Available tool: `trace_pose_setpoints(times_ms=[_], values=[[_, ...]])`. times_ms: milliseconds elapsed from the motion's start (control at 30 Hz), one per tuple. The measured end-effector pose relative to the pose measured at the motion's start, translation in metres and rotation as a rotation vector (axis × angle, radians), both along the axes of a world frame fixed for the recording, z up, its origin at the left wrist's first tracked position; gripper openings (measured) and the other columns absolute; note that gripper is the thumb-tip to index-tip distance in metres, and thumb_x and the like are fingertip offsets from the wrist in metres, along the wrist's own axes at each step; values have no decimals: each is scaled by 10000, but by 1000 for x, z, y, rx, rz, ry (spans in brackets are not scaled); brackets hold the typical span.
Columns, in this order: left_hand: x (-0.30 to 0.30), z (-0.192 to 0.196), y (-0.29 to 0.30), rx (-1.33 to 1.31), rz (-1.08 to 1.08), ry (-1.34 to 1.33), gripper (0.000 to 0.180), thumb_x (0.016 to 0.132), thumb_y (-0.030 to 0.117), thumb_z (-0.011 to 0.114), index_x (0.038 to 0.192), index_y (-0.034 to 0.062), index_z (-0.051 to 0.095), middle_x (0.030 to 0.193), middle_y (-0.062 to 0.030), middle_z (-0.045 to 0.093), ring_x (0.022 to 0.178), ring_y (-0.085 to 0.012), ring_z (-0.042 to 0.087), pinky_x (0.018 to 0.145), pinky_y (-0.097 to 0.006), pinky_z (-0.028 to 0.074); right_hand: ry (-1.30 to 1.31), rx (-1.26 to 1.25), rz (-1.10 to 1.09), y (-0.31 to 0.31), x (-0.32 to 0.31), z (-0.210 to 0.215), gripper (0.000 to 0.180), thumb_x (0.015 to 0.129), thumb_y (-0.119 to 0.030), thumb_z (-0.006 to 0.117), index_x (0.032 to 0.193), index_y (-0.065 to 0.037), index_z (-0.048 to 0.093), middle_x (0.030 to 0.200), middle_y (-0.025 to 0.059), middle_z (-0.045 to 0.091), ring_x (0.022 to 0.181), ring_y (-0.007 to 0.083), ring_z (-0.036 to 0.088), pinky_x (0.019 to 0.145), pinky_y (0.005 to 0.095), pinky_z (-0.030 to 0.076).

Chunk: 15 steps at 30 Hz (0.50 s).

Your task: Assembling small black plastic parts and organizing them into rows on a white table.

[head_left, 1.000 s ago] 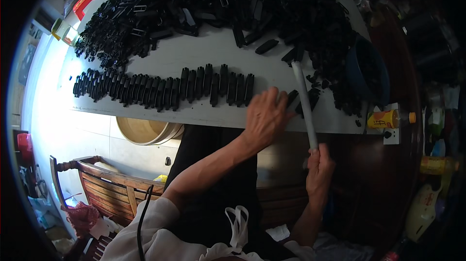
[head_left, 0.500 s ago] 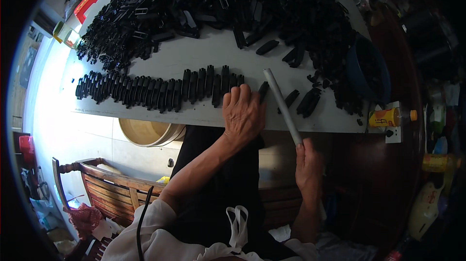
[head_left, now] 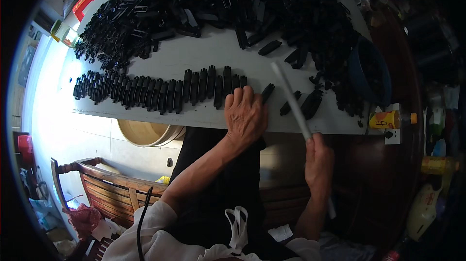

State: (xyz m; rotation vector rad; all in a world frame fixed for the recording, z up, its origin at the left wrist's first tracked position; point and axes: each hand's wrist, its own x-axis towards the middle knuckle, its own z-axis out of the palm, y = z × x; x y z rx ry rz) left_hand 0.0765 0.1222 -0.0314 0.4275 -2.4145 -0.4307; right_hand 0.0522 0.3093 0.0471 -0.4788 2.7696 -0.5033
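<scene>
My left hand (head_left: pixel 246 114) lies flat on the white table (head_left: pixel 213 52), fingers together against the right end of a neat row of black plastic pieces (head_left: pixel 155 89). One black piece (head_left: pixel 267 93) lies just beside its fingertips. My right hand (head_left: pixel 318 161) is below the table's near edge, gripping a long white stick (head_left: pixel 291 98) that slants up and left over the table. A few loose black pieces (head_left: pixel 306 103) lie to the right of the stick. A big heap of the same black pieces (head_left: pixel 228 3) covers the far side of the table.
A blue tub (head_left: pixel 371 74) stands at the table's right end, and a yellow bottle (head_left: pixel 388 119) lies near that corner. Under the near edge sits a tan round bucket (head_left: pixel 148 133). A wooden chair (head_left: pixel 104 190) is at lower left. Clutter fills the dark right side.
My left hand slid left along the near edge to the end of the row. The white stick swung from upright to slanting left, and my right hand drew back.
</scene>
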Motion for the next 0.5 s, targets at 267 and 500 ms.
trace_pose_setpoints(times_ms=[267,500], values=[[2,14,7,52,-157,-81,402,747,275,719,1088,79,637,927,-83,489,869,-248,462,742,-356,352,79,-258,-25,10,1,-9,245,1024,-239,394,995,-29,519,535,134,450,463,277,477,457,402,333],[27,0,-13,-55,-20,-55,372,732,178,688,1087,93,615,1067,-62,524,929,-244,485,785,-370,368,-17,-210,-5,3,8,-17,264,1016,-257,415,894,-36,492,561,151,484,493,322,505,483,431,356]])
